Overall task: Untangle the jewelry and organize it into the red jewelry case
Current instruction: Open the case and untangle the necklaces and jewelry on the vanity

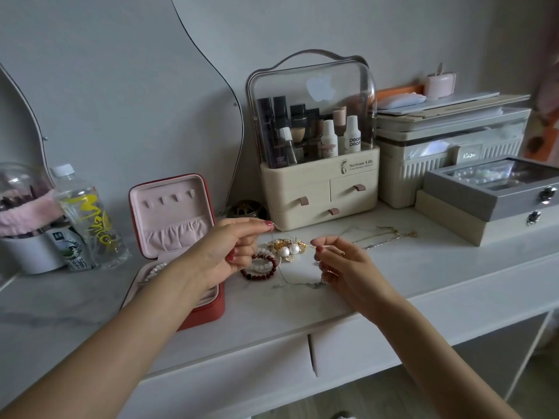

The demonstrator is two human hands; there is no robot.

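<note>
The red jewelry case stands open at the left of the white tabletop, its pink lid upright; a pearl strand lies inside. My left hand pinches one end of a thin chain above the table. My right hand pinches the same chain lower down; its slack trails onto the tabletop. Between my hands lies a jewelry pile: a dark red bead bracelet, a white bead bracelet and gold pearl earrings. More thin chains lie further right.
A cream cosmetics organizer with a clear dome stands behind the pile. Stacked grey and beige boxes sit at the right, a water bottle and white cup at the left. The table's front edge runs below my wrists.
</note>
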